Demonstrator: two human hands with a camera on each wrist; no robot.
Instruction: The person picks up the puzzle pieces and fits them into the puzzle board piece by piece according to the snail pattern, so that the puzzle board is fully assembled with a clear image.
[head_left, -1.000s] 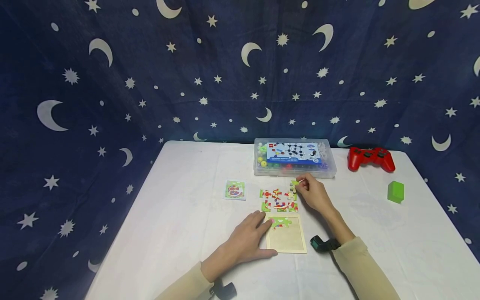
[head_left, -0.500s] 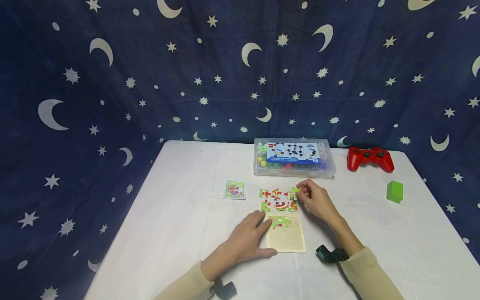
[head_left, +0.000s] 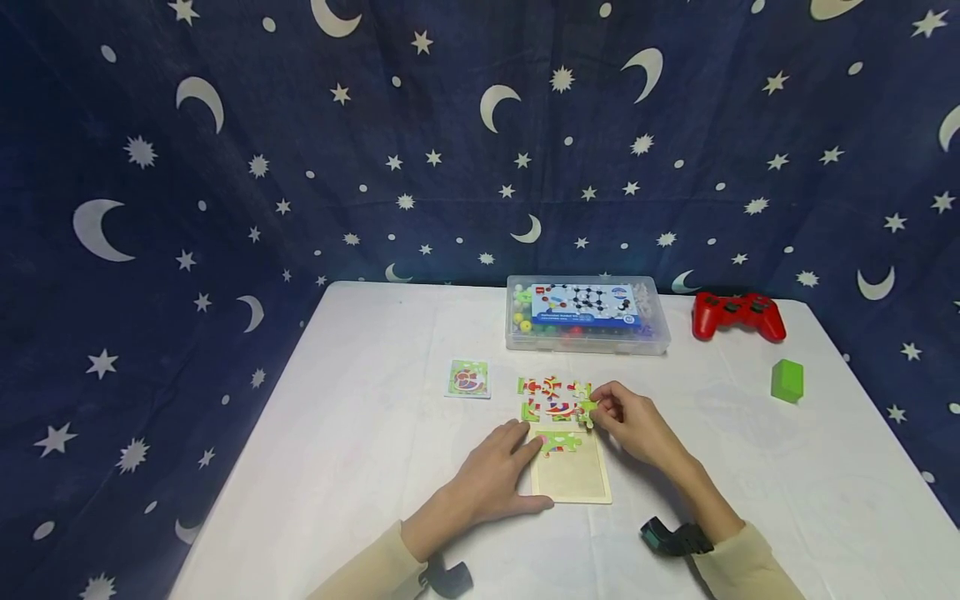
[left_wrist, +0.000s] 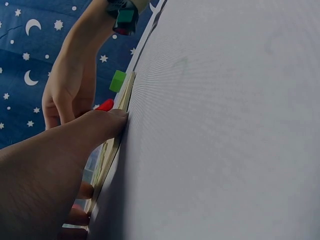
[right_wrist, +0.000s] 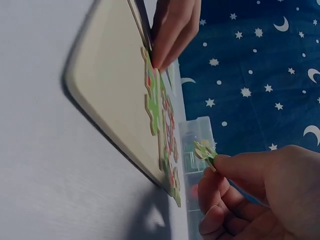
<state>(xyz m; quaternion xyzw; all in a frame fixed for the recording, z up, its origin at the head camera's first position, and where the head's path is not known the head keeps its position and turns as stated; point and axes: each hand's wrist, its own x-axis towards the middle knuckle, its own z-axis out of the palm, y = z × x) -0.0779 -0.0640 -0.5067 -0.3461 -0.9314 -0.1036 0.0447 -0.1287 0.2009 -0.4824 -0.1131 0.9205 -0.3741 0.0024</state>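
My right hand (head_left: 633, 423) pinches a green puzzle piece (right_wrist: 205, 153) between thumb and forefinger, lifted over the right end of the loose pieces. A shallow wooden puzzle tray (head_left: 572, 482) lies flat below them, with joined green pieces (head_left: 561, 442) along its upper left. My left hand (head_left: 491, 475) rests on the tray's left side with fingers extended. Its forefinger touches the green pieces, and its thumb (left_wrist: 107, 125) lies against the tray's rim in the left wrist view. Loose red, white and green pieces (head_left: 551, 387) sit in two rows beyond the tray.
A small picture card (head_left: 468, 379) lies left of the loose pieces. Behind them stands a clear plastic molecular model box (head_left: 587, 343). On the right are a red game controller (head_left: 738, 316) and a green block (head_left: 787, 381). A dark star-patterned cloth (head_left: 420, 125) hangs behind the table.
My right hand has picked up the green piece from the far right of the loose pieces and drawn it nearer, towards the tray. The left hand keeps its place.
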